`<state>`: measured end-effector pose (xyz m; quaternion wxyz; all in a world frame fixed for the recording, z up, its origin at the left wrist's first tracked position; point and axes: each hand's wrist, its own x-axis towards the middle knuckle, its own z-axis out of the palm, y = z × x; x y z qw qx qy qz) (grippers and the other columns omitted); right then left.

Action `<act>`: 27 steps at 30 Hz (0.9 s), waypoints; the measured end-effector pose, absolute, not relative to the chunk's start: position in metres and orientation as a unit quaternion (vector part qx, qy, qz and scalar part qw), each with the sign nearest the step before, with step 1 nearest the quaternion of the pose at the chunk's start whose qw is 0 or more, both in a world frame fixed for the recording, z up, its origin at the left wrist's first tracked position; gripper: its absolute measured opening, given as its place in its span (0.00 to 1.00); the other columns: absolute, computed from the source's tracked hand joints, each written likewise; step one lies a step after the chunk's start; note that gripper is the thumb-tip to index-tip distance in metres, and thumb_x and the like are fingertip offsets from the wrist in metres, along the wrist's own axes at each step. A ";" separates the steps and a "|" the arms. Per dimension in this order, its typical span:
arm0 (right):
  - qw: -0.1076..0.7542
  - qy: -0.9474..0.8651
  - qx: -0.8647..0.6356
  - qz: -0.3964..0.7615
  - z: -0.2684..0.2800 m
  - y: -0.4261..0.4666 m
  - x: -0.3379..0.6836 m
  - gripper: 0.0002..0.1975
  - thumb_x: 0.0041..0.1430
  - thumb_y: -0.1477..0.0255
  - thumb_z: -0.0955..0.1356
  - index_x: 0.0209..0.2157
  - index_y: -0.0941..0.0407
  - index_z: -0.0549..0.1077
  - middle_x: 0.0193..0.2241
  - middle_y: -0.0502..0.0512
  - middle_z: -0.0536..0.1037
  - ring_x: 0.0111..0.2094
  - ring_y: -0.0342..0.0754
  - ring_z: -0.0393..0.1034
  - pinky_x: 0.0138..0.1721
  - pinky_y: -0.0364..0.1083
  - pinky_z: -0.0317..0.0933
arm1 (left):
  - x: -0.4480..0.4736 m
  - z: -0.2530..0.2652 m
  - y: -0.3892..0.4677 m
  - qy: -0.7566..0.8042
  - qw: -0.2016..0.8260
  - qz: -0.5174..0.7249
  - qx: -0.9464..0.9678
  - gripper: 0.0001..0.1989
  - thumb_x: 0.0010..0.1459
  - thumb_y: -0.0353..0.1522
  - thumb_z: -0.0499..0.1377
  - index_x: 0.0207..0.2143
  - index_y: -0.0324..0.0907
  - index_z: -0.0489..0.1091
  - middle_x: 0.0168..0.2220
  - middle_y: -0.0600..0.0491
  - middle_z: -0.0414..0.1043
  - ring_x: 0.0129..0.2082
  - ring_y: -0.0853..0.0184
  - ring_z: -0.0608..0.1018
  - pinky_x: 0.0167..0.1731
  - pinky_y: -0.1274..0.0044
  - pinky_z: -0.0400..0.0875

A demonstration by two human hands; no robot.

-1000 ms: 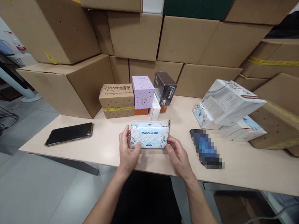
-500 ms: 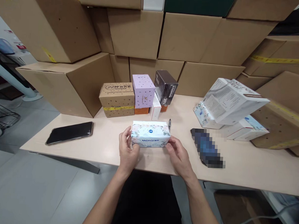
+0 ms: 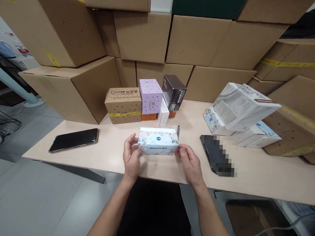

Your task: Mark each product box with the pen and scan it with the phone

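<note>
A pale blue, flower-printed tissue pack (image 3: pixel 158 141) sits on the table in front of me, its long side facing me. My left hand (image 3: pixel 131 159) is at its left end, fingers curved and spread, the thumb close to the near corner. At the right end, my right hand (image 3: pixel 190 164) has its fingertips beside the pack and its thumb lifted off the front. Both hands look loose around the pack; whether the fingertips still touch it is hard to tell. Just behind its right corner lies a small dark object (image 3: pixel 178 130), perhaps a pen or cutter.
A phone (image 3: pixel 74 140) lies left and a blurred dark device (image 3: pixel 217 155) right. Behind the pack stand a brown carton (image 3: pixel 123 104), a lilac box (image 3: pixel 150 96) and a dark box (image 3: pixel 174 92). A white box (image 3: pixel 244 106) leans on tissue packs at right. Large cartons (image 3: pixel 197 39) wall the back.
Both hands have eased slightly outward, and the thumbs have come away from the front of the tissue pack. The pack has stayed in place on the table.
</note>
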<state>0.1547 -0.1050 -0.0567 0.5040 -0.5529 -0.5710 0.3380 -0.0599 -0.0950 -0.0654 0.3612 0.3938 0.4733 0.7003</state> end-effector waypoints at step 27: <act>0.511 -0.622 -0.498 0.323 -0.058 -0.107 0.156 0.19 0.67 0.58 0.62 0.51 0.54 0.71 0.51 0.58 0.77 0.52 0.52 0.71 0.53 0.49 0.64 | -0.054 -0.059 -0.097 0.454 0.297 0.712 0.446 0.15 0.55 0.30 0.61 0.46 0.43 0.71 0.45 0.49 0.74 0.47 0.62 0.77 0.49 0.70 0.72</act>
